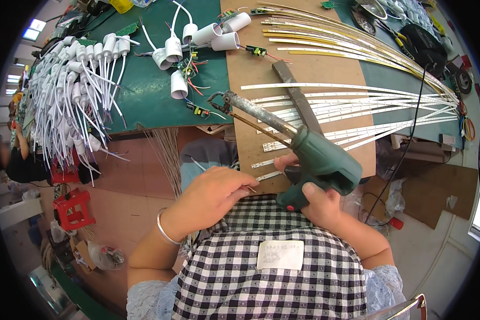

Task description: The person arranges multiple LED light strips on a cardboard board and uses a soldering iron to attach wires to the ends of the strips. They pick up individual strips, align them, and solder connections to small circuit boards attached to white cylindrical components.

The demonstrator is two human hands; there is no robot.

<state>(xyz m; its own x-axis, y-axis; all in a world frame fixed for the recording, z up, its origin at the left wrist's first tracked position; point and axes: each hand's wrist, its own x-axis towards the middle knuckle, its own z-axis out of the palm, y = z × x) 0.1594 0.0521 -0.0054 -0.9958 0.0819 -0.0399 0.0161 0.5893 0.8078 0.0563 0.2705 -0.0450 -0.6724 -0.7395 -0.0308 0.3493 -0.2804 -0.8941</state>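
My right hand (321, 205) is wrapped round the handle of a dark green soldering gun (325, 160). The gun's long metal barrel and bent tip point up and left over the brown board (304, 69). My left hand (208, 200) is closed in a pinch at the board's front edge; a thin wire (252, 189) pokes out at its fingertips. Just beyond those fingertips lies the end of a narrow white LED strip (269, 175). More LED strips (352, 101) fan out to the right, crossed by a dark metal bar (303, 104).
White lamp sockets (173, 49) with small green circuit boards (197, 110) stand beyond the board. A heap of wired sockets (72, 96) hangs over the table's left edge. Yellowish strips (325, 40) lie at the back. A black cable (418, 106) runs down at right; a red stool (73, 209) stands left.
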